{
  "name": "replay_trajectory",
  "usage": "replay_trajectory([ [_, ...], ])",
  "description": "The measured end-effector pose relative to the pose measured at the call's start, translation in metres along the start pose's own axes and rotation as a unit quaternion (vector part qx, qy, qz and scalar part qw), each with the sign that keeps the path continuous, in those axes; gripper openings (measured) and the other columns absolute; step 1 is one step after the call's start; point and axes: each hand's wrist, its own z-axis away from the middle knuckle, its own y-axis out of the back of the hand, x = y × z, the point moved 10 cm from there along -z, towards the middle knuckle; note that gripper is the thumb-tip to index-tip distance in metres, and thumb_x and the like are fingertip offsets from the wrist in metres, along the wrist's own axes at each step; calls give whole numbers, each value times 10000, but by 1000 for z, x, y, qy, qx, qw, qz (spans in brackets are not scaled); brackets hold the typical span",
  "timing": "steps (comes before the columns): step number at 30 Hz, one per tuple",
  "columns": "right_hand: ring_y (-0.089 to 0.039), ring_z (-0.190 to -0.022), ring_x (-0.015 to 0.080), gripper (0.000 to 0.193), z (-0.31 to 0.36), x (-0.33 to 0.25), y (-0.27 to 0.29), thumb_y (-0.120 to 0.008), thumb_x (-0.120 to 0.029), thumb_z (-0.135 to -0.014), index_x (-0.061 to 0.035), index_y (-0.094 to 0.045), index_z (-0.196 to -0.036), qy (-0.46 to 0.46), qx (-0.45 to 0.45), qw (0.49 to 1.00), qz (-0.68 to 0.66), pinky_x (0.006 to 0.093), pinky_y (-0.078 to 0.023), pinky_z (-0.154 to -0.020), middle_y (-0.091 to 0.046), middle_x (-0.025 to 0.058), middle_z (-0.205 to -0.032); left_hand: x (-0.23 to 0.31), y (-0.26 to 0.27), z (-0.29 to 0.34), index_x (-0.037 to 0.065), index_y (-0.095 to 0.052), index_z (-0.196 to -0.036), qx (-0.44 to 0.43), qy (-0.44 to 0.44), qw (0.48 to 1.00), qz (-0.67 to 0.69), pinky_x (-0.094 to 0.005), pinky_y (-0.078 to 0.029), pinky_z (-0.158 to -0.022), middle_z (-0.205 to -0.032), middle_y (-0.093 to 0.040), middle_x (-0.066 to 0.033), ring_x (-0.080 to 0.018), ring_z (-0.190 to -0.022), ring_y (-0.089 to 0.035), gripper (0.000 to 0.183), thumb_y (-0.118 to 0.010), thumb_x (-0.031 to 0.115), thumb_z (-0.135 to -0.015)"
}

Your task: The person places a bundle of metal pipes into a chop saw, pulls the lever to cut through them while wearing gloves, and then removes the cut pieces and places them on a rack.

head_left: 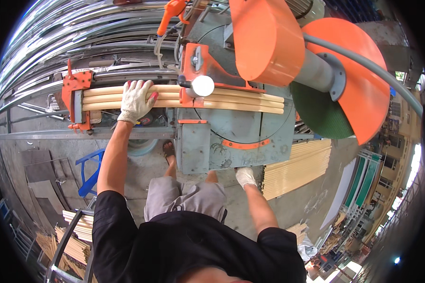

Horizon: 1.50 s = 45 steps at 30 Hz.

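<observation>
Your shirt (198, 240) faces the desk (193, 151); left grip (136, 101) clasps lined-up rods (241, 102) across it, seemingly uncut; right grip (245, 177), can't tell.

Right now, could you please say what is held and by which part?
The left hand holds tan rods near their left ends; the right hand, at the machine table, cannot be judged.
</observation>
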Motion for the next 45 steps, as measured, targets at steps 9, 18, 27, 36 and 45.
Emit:
replay_trajectory([
  [9, -754, -806, 315, 194, 8, -5, -18, -615, -141, -810, -65, -795, -808, 284, 101, 925, 232, 465, -577, -729, -754, 156, -801, 4, -1, 1, 84, -642, -1182, 24, -9, 999, -18, -485, -397, -994, -1059, -650, -125, -346, -1031, -590, 385, -627, 372, -926],
  [18, -698, -926, 448, 402, 45, 47, 36, -605, -400, -948, -30, -760, -948, -123, 51, 981, -143, 524, -551, -849, -718, 268, -951, -2, -22, 21, 76, -581, -1380, -5, 15, 992, -129, -540, -328, -1160, -1363, -592, -187, -392, -1300, -520, 478, -557, 385, -1016],
  [27, -716, -950, 414, 335, 45, 164, 75, -582, -319, -969, -23, -738, -954, -198, 344, 909, -129, 505, -565, -822, -734, 245, -950, 66, 11, 293, -31, -458, -1476, -79, 147, 984, -62, -565, -302, -1179, -1484, -495, -282, -469, -1391, -439, 559, -589, 251, -1011],
  [36, -727, -985, 415, 303, -1, 199, 19, -607, -258, -892, -7, -770, -943, -228, 152, 936, -221, 508, -575, -852, -747, 237, -1020, 179, 36, 697, 6, -613, -1230, -274, 524, 804, -59, -535, -481, -973, -1227, -638, -280, -474, -1145, -600, 543, -525, 494, -1010],
  [45, -673, -1124, 449, 416, 7, 209, 17, -555, -318, -938, 14, -739, -1109, -214, 26, 916, -340, 527, -542, -946, -700, 289, -1158, 214, -22, 705, 0, -625, -1247, -194, 547, 811, 73, -505, -468, -993, -1244, -621, -293, -460, -1163, -595, 635, -464, 573, -1025],
])
